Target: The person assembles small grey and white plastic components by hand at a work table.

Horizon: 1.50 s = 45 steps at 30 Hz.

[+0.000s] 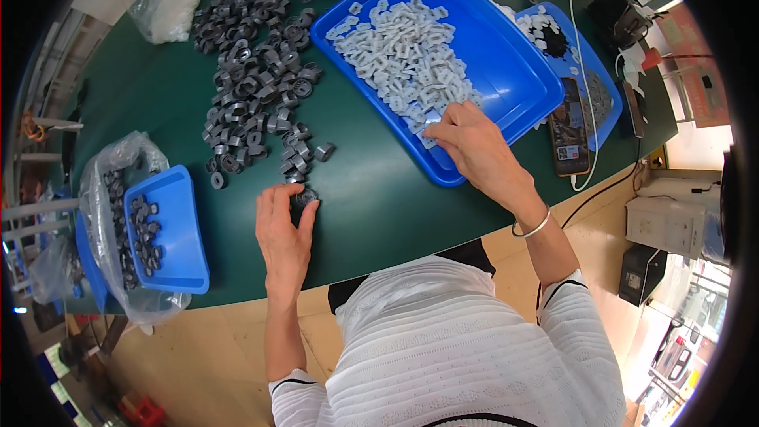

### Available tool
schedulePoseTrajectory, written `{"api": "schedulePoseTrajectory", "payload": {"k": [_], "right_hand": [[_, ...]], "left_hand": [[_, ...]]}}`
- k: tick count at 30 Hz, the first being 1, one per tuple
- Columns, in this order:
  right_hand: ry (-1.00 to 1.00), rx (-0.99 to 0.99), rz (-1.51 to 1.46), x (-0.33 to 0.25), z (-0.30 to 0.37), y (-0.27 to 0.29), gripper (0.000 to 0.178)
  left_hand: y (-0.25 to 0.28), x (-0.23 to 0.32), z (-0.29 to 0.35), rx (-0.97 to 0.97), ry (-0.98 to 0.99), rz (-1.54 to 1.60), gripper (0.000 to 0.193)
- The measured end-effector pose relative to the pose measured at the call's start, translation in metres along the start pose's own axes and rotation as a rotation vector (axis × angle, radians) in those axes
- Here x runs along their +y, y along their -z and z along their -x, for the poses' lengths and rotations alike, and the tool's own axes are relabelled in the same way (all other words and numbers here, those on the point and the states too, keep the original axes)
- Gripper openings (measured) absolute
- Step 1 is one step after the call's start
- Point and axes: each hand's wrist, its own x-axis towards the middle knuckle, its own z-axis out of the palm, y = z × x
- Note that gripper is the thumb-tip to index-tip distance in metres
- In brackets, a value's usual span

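A dark ring point(303, 196) is pinched on the green table point(379, 198) by the left hand point(283, 237). Grey clips point(403, 59) in the blue tray point(506, 71) are touched by the right hand point(474, 146), fingers bent; a firm hold cannot be told.

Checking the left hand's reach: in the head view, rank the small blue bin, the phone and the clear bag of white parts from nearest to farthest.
From the left hand:
1. Small blue bin, to its left.
2. Clear bag of white parts, far upper left.
3. Phone, far right.

My green tabletop point(371, 198) carries a big blue tray point(506, 71) of pale plastic pieces, a heap of dark ring parts point(253, 87) lying loose, a phone point(569, 130) — and a small blue bin point(178, 225) at my left.
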Motion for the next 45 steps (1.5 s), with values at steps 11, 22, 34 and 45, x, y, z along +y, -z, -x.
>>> {"api": "schedulePoseTrajectory", "payload": {"k": [11,22,34,45], "right_hand": [[0.019,0.016,-0.041,0.004,0.005,0.003,0.015],[-0.329,-0.101,-1.042,-0.056,0.017,-0.037,0.014],[-0.298,0.052,-0.848,-0.065,0.020,-0.040,0.018],[-0.330,0.145,-1.205,-0.077,0.019,-0.056,0.010]], "left_hand": [[-0.008,0.017,0.018,-0.052,0.089,0.138,0.026],[-0.033,0.044,0.016,-0.151,0.463,1.126,0.017],[-0.030,0.039,0.022,-0.230,0.575,1.318,0.034],[-0.036,0.042,0.025,-0.110,0.530,1.356,0.037]]}}
